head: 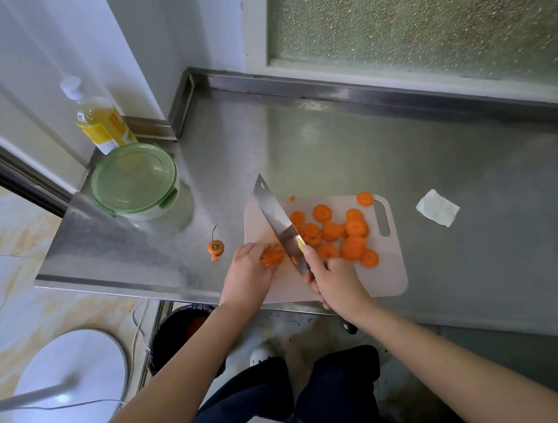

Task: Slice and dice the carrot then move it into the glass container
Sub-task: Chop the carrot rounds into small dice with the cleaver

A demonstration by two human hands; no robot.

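Steel worktop (346,142): right grip (336,279) clamps the knife (275,216), left grip (249,272) pinches carrot pieces (271,257) just beside it. One slip could nick that hand.

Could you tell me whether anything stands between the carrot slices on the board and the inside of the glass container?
Yes. The green lid covers the glass container, so the carrot slices cannot go in until it comes off. On the counter between cutting board and container lies only the cut carrot top.
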